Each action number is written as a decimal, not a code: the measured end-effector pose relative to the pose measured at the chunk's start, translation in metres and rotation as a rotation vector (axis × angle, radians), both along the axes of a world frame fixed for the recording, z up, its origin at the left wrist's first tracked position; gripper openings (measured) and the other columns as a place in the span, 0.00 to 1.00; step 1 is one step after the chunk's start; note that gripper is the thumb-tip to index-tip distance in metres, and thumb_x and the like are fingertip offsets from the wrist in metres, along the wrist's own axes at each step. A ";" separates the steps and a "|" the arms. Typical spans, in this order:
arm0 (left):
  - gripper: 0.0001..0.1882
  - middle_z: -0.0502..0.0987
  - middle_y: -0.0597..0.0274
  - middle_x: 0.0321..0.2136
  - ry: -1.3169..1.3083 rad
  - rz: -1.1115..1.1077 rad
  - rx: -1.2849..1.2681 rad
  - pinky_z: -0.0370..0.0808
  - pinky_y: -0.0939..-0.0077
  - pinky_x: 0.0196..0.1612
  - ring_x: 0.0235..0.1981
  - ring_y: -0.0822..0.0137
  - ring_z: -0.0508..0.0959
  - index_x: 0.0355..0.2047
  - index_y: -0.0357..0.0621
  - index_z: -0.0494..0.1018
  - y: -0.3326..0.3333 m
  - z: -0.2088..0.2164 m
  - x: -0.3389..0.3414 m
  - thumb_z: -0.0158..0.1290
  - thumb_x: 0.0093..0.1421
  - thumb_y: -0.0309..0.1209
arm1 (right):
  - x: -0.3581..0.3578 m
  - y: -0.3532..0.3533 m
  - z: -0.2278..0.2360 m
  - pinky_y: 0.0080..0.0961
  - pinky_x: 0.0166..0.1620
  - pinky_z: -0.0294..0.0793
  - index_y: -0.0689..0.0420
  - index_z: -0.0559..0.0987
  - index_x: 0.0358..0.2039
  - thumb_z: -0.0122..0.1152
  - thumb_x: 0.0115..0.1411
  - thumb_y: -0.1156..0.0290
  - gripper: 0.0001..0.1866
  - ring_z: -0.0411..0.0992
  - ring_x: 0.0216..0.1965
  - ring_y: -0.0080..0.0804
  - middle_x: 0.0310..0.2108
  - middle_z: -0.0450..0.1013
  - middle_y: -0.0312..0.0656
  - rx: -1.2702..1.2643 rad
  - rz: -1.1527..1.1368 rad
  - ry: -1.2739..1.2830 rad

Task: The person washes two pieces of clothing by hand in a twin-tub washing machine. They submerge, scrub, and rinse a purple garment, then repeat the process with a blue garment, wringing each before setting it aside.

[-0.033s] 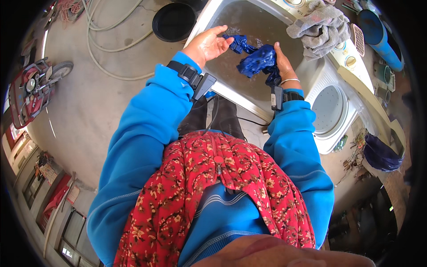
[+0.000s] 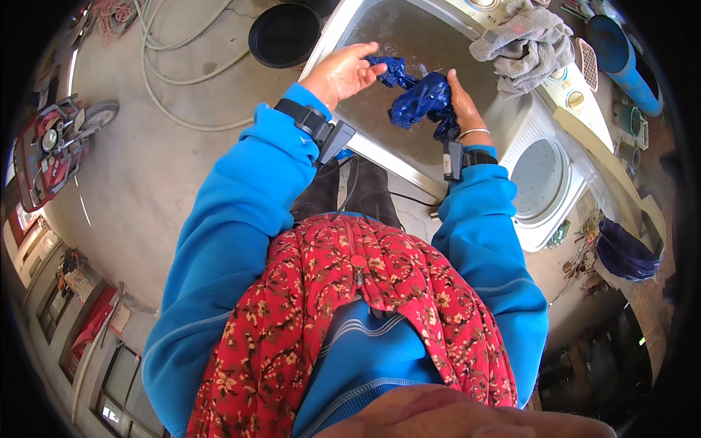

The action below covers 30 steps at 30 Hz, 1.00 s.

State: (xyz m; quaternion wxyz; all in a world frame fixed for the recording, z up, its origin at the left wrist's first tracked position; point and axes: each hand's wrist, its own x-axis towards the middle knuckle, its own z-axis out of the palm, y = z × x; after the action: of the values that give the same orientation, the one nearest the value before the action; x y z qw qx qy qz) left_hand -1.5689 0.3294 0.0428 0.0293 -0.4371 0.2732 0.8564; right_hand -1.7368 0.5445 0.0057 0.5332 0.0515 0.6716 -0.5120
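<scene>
A wet, dark blue cloth (image 2: 422, 98) hangs bunched between my hands over the murky water (image 2: 365, 120) in the wash tub of a white twin-tub washing machine (image 2: 400, 166). My left hand (image 2: 339, 75) is at the cloth's narrow left end, thumb stretched out above and fingers curled against it. On the other side, my right hand (image 2: 466, 106) grips the thicker bunch, thumb up along its edge; most of those fingers are hidden behind the cloth and the hand itself. The cloth's folds hide its exact kind.
A grey towel (image 2: 524, 47) lies over the control panel (image 2: 577, 100). Right of the wash tub is the white spin tub (image 2: 540, 179). A black basin (image 2: 285, 36) and a pale hose (image 2: 157, 84) lie on the floor to the left, and a red cart-like vehicle (image 2: 55, 146) stands farther left.
</scene>
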 end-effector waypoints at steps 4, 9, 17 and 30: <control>0.54 0.74 0.50 0.47 0.159 -0.461 -0.775 0.72 0.67 0.49 0.46 0.58 0.76 0.65 0.47 0.54 0.027 -0.002 0.003 0.71 0.43 0.49 | 0.010 0.004 0.001 0.17 0.21 0.69 0.51 0.79 0.34 0.44 0.64 0.36 0.30 0.68 0.19 0.20 0.21 0.72 0.31 -0.030 -0.081 -0.059; 0.55 0.65 0.42 0.58 -0.022 -0.844 -1.294 0.64 0.57 0.60 0.60 0.45 0.65 0.64 0.54 0.57 0.047 -0.003 -0.002 0.73 0.37 0.48 | 0.013 0.002 0.002 0.21 0.21 0.73 0.55 0.76 0.44 0.45 0.64 0.38 0.31 0.68 0.21 0.22 0.28 0.75 0.41 -0.292 -0.179 -0.328; 0.26 0.78 0.53 0.32 0.092 -0.354 -0.922 0.75 0.71 0.41 0.35 0.61 0.79 0.48 0.43 0.73 0.025 -0.032 -0.012 0.62 0.45 0.30 | 0.013 0.015 0.005 0.23 0.29 0.77 0.63 0.72 0.51 0.46 0.64 0.38 0.37 0.72 0.29 0.25 0.37 0.75 0.47 -0.783 -0.206 -0.722; 0.10 0.81 0.55 0.31 -0.256 -0.067 -0.053 0.82 0.60 0.40 0.32 0.61 0.83 0.37 0.42 0.74 -0.008 -0.041 -0.014 0.54 0.58 0.33 | 0.002 0.031 -0.013 0.26 0.48 0.75 0.65 0.66 0.59 0.63 0.55 0.65 0.34 0.76 0.43 0.35 0.46 0.74 0.46 -0.410 0.008 -0.152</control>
State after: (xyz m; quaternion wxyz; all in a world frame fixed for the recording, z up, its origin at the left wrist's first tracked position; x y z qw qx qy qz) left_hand -1.5831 0.3212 0.0020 0.0808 -0.5340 0.3041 0.7848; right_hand -1.7349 0.5755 -0.0076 0.5835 -0.0224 0.5114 -0.6305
